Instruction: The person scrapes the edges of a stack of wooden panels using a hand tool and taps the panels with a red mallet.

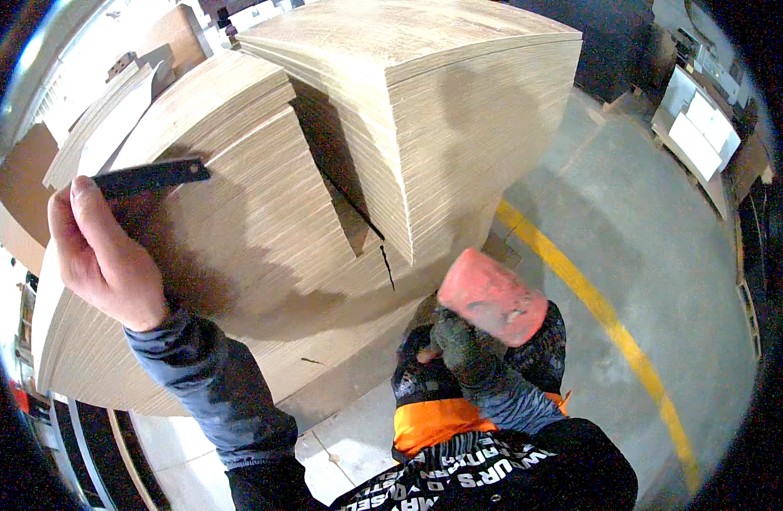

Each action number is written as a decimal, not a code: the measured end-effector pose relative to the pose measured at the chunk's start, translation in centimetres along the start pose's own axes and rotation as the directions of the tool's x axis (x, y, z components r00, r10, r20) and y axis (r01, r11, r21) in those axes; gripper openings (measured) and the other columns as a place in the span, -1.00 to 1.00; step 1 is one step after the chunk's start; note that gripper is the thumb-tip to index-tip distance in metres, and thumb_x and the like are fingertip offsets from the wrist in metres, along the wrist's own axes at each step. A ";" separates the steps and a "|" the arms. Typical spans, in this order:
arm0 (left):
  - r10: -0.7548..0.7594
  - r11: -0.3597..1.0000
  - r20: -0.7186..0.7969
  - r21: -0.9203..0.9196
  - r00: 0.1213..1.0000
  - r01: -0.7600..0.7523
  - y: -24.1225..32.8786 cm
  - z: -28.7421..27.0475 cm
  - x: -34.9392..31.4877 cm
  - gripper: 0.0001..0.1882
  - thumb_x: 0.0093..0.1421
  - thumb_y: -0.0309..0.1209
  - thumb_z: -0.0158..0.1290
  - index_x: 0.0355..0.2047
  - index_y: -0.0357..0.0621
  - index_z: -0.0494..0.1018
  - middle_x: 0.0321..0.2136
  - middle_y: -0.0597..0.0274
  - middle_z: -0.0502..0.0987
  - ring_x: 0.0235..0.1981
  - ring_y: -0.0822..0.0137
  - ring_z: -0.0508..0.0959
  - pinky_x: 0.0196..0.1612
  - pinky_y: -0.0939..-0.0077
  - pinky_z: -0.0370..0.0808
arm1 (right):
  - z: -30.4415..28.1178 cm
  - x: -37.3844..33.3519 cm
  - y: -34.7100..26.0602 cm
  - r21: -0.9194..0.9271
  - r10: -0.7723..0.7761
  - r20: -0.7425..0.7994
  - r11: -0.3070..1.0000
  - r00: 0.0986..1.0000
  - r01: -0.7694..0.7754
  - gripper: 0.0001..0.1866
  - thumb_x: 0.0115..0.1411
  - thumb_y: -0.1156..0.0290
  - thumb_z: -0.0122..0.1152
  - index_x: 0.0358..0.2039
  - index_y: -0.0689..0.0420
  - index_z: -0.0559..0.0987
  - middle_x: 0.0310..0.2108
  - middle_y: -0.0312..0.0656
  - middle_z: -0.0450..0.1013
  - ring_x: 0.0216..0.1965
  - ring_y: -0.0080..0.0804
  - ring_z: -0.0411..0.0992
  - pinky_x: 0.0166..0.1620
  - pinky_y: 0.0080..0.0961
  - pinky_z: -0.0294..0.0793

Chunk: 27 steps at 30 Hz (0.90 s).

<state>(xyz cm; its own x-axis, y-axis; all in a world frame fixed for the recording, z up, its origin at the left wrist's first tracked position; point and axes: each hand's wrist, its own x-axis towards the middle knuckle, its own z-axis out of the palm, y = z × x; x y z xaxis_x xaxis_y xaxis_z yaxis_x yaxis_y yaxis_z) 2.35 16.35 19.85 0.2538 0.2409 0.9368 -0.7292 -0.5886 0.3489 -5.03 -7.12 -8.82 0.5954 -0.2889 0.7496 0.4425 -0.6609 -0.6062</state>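
Note:
My bare left hand (106,255) is raised at the left, thumb and fingers pinched on one end of a flat black bar (157,177). A small round hole shows near the bar's free end, which points right, against a tall stack of thin wooden sheets (264,204). My right hand (468,349), in a dark, worn glove, is low in front of my body. It is closed on a scuffed red block with rounded corners (494,296); whether the block has a handle is hidden.
A second, taller sheet stack (477,111) stands to the right, with a dark gap between the two. A yellow line (604,315) crosses the grey floor. White panels (702,132) lie on a stand at the far right. More boards (110,111) lean at the far left.

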 end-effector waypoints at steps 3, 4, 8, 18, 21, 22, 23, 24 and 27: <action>0.027 1.000 -0.019 -0.004 0.999 -0.027 0.5 0.6 -0.1 -0.74 0.29 -0.34 -0.16 -0.47 -0.25 0.37 -0.64 0.29 0.45 -0.65 0.59 0.34 -0.54 0.74 0.25 | 0.7 1.1 -0.2 -0.051 -0.065 -0.019 0.997 0.998 0.064 -0.59 0.10 0.34 0.15 -0.03 0.12 0.37 -0.09 -0.13 0.39 -0.09 -0.32 0.39 -0.05 -0.49 0.40; 0.017 1.000 -0.021 0.019 1.000 -0.016 0.5 0.6 -0.2 -0.73 0.29 -0.34 -0.16 -0.47 -0.25 0.37 -0.64 0.29 0.45 -0.64 0.59 0.35 -0.54 0.73 0.26 | 0.7 1.3 -0.1 -0.065 -0.081 -0.024 0.995 0.996 0.079 -0.60 0.10 0.34 0.15 -0.03 0.12 0.37 -0.09 -0.13 0.39 -0.09 -0.32 0.39 -0.05 -0.49 0.40; 0.006 0.999 -0.011 0.049 1.000 -0.005 0.3 0.2 -0.1 -0.72 0.29 -0.31 -0.16 -0.46 -0.25 0.38 -0.65 0.29 0.46 -0.62 0.57 0.39 -0.53 0.72 0.28 | 1.1 2.0 -0.2 -0.095 -0.116 -0.034 0.989 0.993 0.112 -0.61 0.10 0.34 0.15 -0.04 0.12 0.38 -0.10 -0.13 0.39 -0.10 -0.32 0.39 -0.06 -0.49 0.40; 0.008 0.997 -0.015 0.077 1.000 -0.007 0.3 0.2 0.0 -0.69 0.29 -0.28 -0.17 -0.47 -0.25 0.40 -0.64 0.27 0.48 -0.61 0.55 0.41 -0.51 0.69 0.30 | 1.0 2.5 -0.3 -0.125 -0.135 -0.067 0.984 0.989 0.126 -0.64 0.11 0.36 0.14 -0.07 0.12 0.40 -0.11 -0.15 0.40 -0.11 -0.33 0.39 -0.07 -0.49 0.40; 0.045 0.991 0.000 0.125 0.999 -0.044 0.0 -0.2 0.0 -0.69 0.28 -0.28 -0.16 -0.47 -0.24 0.41 -0.64 0.28 0.48 -0.61 0.56 0.40 -0.51 0.70 0.29 | 1.0 3.1 -0.5 -0.123 -0.126 -0.084 0.986 0.988 0.116 -0.65 0.11 0.36 0.14 -0.08 0.12 0.40 -0.11 -0.15 0.40 -0.12 -0.34 0.39 -0.07 -0.49 0.40; 0.031 0.995 -0.003 0.096 1.000 -0.030 0.0 -0.1 0.1 -0.69 0.28 -0.28 -0.16 -0.47 -0.24 0.41 -0.64 0.28 0.48 -0.61 0.56 0.39 -0.51 0.70 0.29 | 0.9 3.2 -0.6 -0.121 -0.126 -0.091 0.986 0.988 0.115 -0.65 0.11 0.36 0.14 -0.08 0.12 0.40 -0.12 -0.16 0.40 -0.12 -0.34 0.39 -0.07 -0.49 0.40; 0.012 0.998 -0.003 0.070 1.000 -0.012 0.0 0.0 0.0 -0.70 0.28 -0.28 -0.16 -0.47 -0.24 0.41 -0.64 0.28 0.48 -0.61 0.57 0.39 -0.51 0.71 0.29 | 0.9 2.9 -0.7 -0.116 -0.126 -0.091 0.987 0.988 0.115 -0.65 0.11 0.36 0.14 -0.08 0.12 0.40 -0.12 -0.16 0.40 -0.12 -0.34 0.39 -0.07 -0.49 0.40; -0.007 0.999 -0.002 0.043 1.000 0.007 0.0 0.0 0.0 -0.70 0.28 -0.28 -0.16 -0.46 -0.24 0.41 -0.65 0.28 0.48 -0.61 0.57 0.39 -0.51 0.71 0.28 | 0.9 3.0 -0.8 -0.119 -0.126 -0.090 0.986 0.988 0.115 -0.66 0.11 0.36 0.14 -0.08 0.12 0.40 -0.12 -0.16 0.40 -0.12 -0.34 0.39 -0.07 -0.49 0.40; 0.014 0.998 -0.001 0.063 1.000 -0.014 -0.2 0.1 0.1 -0.70 0.28 -0.29 -0.15 -0.47 -0.24 0.41 -0.65 0.29 0.48 -0.62 0.59 0.37 -0.51 0.72 0.28 | 1.0 3.1 -0.7 -0.127 -0.129 -0.091 0.985 0.987 0.117 -0.67 0.11 0.37 0.13 -0.09 0.12 0.41 -0.12 -0.16 0.40 -0.13 -0.35 0.39 -0.07 -0.50 0.40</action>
<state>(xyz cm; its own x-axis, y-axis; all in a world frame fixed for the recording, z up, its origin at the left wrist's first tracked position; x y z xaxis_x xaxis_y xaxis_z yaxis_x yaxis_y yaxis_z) 2.55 16.44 19.85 0.2426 0.2335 0.9416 -0.6913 -0.6394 0.3367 -2.82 -6.86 -6.36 0.4700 -0.2628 0.8426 0.4207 -0.7725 -0.4756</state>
